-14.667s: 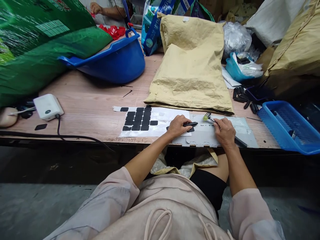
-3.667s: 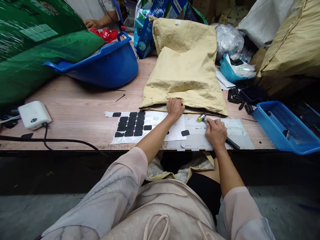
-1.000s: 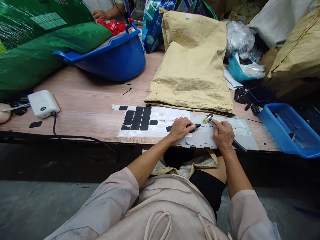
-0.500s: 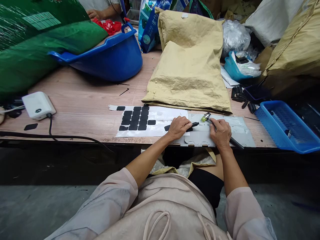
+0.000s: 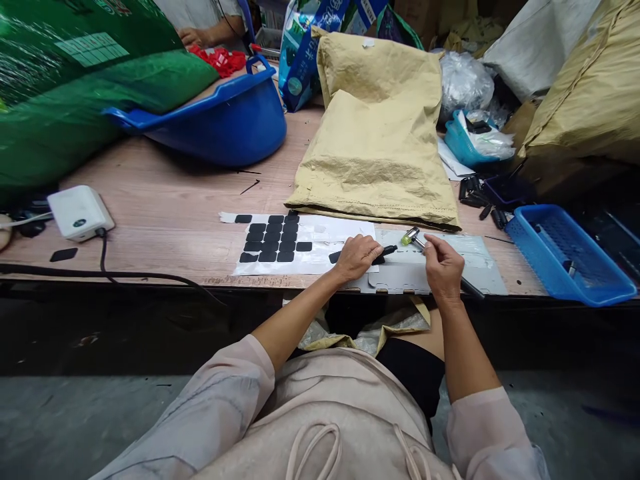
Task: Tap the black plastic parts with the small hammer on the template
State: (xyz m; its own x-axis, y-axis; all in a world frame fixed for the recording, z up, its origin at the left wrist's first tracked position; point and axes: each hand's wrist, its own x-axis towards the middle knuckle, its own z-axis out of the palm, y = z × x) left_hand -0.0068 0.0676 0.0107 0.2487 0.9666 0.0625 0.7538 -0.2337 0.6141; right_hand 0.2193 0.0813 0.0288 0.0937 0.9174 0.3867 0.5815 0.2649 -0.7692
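Observation:
My left hand (image 5: 357, 257) is closed on a slim black cylindrical piece (image 5: 389, 250), whose narrower end points right. It rests over the right part of a white backing sheet (image 5: 320, 267) bearing several rounded black stickers (image 5: 271, 238). My right hand (image 5: 444, 270) is closed, thumb and fingertips pinched together; whatever is between them is too small to make out. Beneath it a small hammer (image 5: 411, 236) with a yellowish face lies slanting on a grey board (image 5: 487, 267). Its dark handle comes out to the right of the hand, the middle hidden.
A large tan paper sack (image 5: 375, 147) stands behind the sheet. At right sit a blue basket (image 5: 545, 267) and loose black pieces (image 5: 475, 193). A blue tub (image 5: 225, 127), a white adapter box (image 5: 81, 212) and a green bag (image 5: 100, 87) occupy the left. Another person's arm (image 5: 215, 32) shows beyond.
My right hand has turned more upright and lifted slightly, with its fingers drawn into a pinch. The hammer stays where it was. My left hand holds the black piece in the same spot.

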